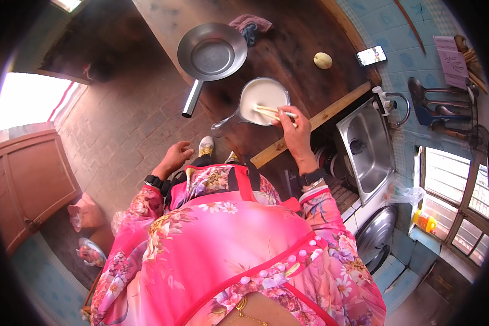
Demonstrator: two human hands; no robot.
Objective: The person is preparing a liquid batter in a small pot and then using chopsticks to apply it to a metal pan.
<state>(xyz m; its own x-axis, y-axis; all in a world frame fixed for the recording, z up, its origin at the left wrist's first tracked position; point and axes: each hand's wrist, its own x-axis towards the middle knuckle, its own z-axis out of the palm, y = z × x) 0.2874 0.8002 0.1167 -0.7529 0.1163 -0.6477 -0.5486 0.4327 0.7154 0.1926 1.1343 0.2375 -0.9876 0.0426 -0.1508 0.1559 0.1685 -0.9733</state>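
Note:
My right hand (295, 130) grips a pair of light chopsticks (275, 111), whose tips dip into a pale, creamy liquid (265, 95). That liquid fills a round, long-handled vessel; its clear-looking handle (225, 124) points down and left at the edge of the dark wooden table (285, 57). Away from the vessel, my left hand (177, 155) hangs over the floor with fingers loosely curled, touching nothing. An empty metal frying pan (212, 53) lies on the table beyond the vessel, its handle jutting past the edge.
Behind the pan is a crumpled cloth (254, 24). A yellowish round fruit (322, 60) and a phone (371, 56) lie farther right. A wooden strip (309, 126) runs along the table beside a steel sink (371, 150) with a faucet (385, 102). Ladles (444, 102) hang on the tiled wall.

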